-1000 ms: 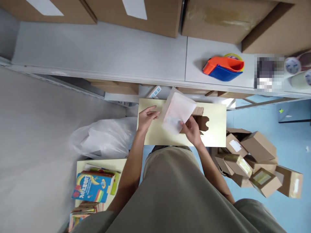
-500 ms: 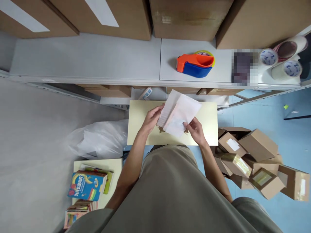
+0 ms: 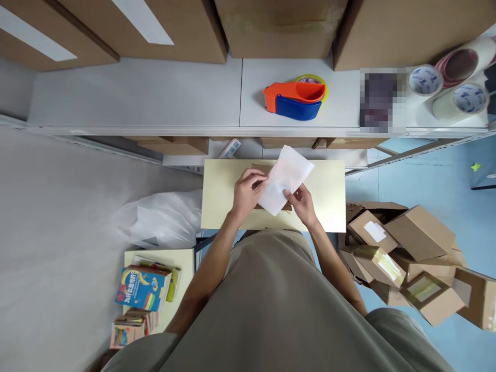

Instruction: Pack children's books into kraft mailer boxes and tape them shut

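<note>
White sheets [image 3: 285,176], fanned apart in the prev. frame, now lie squared up nearly as one; L hand [image 3: 247,193] & R hand [image 3: 301,202] have come a bit closer together. R hand pinches the sheets' lower R edge, thumb on top. L hand's curled fingers meet the L edge; can't tell if they pinch. Sheets sit tilted above brown cardboard [image 3: 262,169], over the pale yellow table [image 3: 325,194]. Any print on them: n/a, too faint.

L of the person, on a 2nd pale tabletop [image 3: 185,266]: blue book [image 3: 144,290], Chinese title, approx. "为什么是…的?", one char. unclear; other books below, titles illegible. Translucent plastic bag [image 3: 168,219] just beyond. To R, on the blue floor, heap of brown cartons [image 3: 420,232], some w/ white labels, text unreadable.

Farther: lower shelf has a small white box [image 3: 230,148] w/ blue squares. Upper grey shelf [image 3: 155,95]: orange/blue tape dispenser [image 3: 295,101] w/ yellow-edged roll, pixelated patch [image 3: 382,101], tape rolls [image 3: 425,80] w/ blue core print, too small to read. Behind: big boxes [image 3: 281,31], two w/ white labels, no legible txt.
</note>
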A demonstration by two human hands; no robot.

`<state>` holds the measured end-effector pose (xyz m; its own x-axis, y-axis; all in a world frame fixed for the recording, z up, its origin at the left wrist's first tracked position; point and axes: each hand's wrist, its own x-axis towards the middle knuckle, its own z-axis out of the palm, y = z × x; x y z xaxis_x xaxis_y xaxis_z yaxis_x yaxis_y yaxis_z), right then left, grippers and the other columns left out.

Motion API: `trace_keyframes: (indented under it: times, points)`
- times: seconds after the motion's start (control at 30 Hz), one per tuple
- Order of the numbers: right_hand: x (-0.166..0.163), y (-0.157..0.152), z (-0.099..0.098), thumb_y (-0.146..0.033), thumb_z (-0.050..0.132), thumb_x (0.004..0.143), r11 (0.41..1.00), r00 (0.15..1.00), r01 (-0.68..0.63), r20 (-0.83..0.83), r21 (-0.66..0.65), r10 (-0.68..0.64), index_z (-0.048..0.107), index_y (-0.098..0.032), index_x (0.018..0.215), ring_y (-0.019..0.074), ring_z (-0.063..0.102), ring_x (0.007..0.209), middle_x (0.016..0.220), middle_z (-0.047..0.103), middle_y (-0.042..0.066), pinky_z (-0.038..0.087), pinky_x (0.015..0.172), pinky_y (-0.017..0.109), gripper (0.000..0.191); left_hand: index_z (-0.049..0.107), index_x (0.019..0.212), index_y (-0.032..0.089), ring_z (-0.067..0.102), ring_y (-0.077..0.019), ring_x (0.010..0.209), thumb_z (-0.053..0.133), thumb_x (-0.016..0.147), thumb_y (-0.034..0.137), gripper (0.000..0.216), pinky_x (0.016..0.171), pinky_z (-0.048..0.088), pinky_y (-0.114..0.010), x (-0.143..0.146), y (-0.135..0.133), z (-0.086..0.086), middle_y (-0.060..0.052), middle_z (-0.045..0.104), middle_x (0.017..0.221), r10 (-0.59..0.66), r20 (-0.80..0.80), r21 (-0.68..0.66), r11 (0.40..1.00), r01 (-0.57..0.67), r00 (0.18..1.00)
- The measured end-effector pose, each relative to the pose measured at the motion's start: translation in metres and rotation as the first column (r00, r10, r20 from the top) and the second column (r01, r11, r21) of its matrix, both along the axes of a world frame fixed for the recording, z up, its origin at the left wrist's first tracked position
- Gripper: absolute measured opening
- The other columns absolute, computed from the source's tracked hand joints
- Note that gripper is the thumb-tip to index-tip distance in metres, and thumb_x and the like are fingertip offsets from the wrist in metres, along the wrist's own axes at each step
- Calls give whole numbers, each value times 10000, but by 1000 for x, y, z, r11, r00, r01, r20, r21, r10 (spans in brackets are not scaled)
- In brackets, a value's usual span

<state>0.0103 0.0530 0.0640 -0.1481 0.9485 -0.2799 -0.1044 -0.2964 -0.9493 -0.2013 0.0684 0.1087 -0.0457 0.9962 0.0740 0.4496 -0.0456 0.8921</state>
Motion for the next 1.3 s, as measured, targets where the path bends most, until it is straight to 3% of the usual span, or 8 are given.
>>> trace_keyframes:
  times: [0.13, 0.27, 0.43, 0.53, 0.63, 0.7, 0.93, 1.3]
  points:
    - [-8, 1, -7, -762, 741, 910, 1000, 999, -26, 22, 0, 26, 621, -255, 1219, 273, 752, 1075, 1201, 765, 103, 678, 894, 406, 606, 806, 1034, 185, 774, -265, 1079, 660, 1048, 472, 322, 988, 612, -369, -1, 0, -14, -118, 814, 1152, 18, 80, -133, 991, -7, 997]
    - [-10, 3, -12, -781, 744, 904, 998, 999, -24, 44, 49, 22, 634, -244, 1233, 297, 747, 1165, 1234, 767, 129, 655, 994, 443, 639, 758, 1188, 172, 783, -246, 1007, 774, 960, 424, 340, 944, 623, -352, -12, 2, -20, -119, 822, 1121, 40, 165, -259, 966, 4, 985]
    - [11, 14, 3, -677, 799, 915, 935, 878, 103, 410, 339, -246, 456, -270, 1621, 378, 496, 1555, 1634, 529, 201, 519, 1209, 610, 883, 784, 1188, 216, 763, -250, 1155, 733, 972, 282, 232, 1097, 581, -372, -22, 7, -5, -86, 823, 1223, -90, -21, -220, 972, 83, 996]
    - [24, 24, 21, -531, 730, 1007, 887, 800, -145, 579, 438, -155, 462, -331, 1670, 396, 343, 1655, 1732, 444, 139, 377, 1307, 676, 743, 813, 1134, 237, 762, -249, 1132, 673, 1002, 245, 192, 1091, 571, -365, -20, 11, 1, -59, 834, 1185, -197, -148, -208, 964, 165, 969]
    - [28, 30, 33, -418, 700, 1035, 812, 745, -418, 665, 406, 51, 630, -370, 1551, 385, 473, 1568, 1612, 607, 87, 409, 1291, 650, 523, 816, 1157, 243, 756, -255, 1145, 652, 1006, 213, 226, 1086, 559, -361, -17, 16, 0, -58, 832, 1200, -269, -201, -197, 953, 230, 942]
    - [26, 30, 35, -427, 751, 1006, 790, 716, -483, 690, 377, 108, 678, -360, 1507, 390, 558, 1485, 1540, 673, 83, 461, 1248, 633, 510, 816, 1160, 254, 750, -266, 1170, 644, 1003, 187, 242, 1093, 548, -374, -15, 18, -4, -61, 831, 1220, -295, -230, -195, 948, 253, 927]
    - [10, 27, 8, -224, 567, 1070, 884, 636, -428, 758, 188, 147, 825, -275, 1260, 327, 767, 1143, 1294, 807, 97, 601, 1023, 466, 323, 821, 1169, 283, 763, -282, 1188, 646, 959, 117, 319, 1131, 522, -415, -18, 19, -28, -36, 844, 1215, -379, -207, -260, 910, 322, 902]
    - [-9, 35, -35, -97, 603, 973, 884, 436, -468, 873, 12, 219, 809, -209, 1137, 305, 728, 1121, 1195, 798, 130, 576, 993, 407, 286, 851, 1182, 253, 767, -285, 1232, 618, 891, 89, 407, 1147, 543, -427, -28, 17, -82, -70, 839, 1267, -410, -144, -339, 875, 345, 900]
